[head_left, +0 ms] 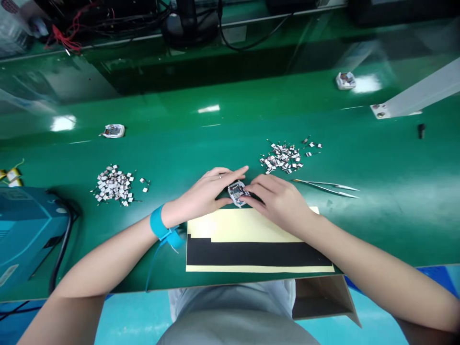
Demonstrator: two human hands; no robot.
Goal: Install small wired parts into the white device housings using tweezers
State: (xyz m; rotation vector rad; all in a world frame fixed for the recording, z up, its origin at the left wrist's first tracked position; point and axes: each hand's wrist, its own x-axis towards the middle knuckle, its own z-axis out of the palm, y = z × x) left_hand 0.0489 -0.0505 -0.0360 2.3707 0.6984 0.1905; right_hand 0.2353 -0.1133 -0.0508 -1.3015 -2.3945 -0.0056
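Observation:
A small electronic module (236,193) with a circuit board and silver parts sits between my hands, just above the top edge of a pale yellow sheet. My left hand (204,191) presses its fingertips against the module's left side, and my right hand (278,201) holds it from the right. A blue wrist strap (160,223) circles my left wrist. The sheet (244,226) carries black strips (251,254) and lies under my right palm's edge. Steel tweezers (325,188) rest to the right of my right hand.
Two heaps of tiny silver-and-dark components (114,184) (282,157) lie on the green bench. Small module bundles (113,131) (345,81) sit farther back. A blue instrument (28,230) stands at left, beside yellow wired cells (10,177).

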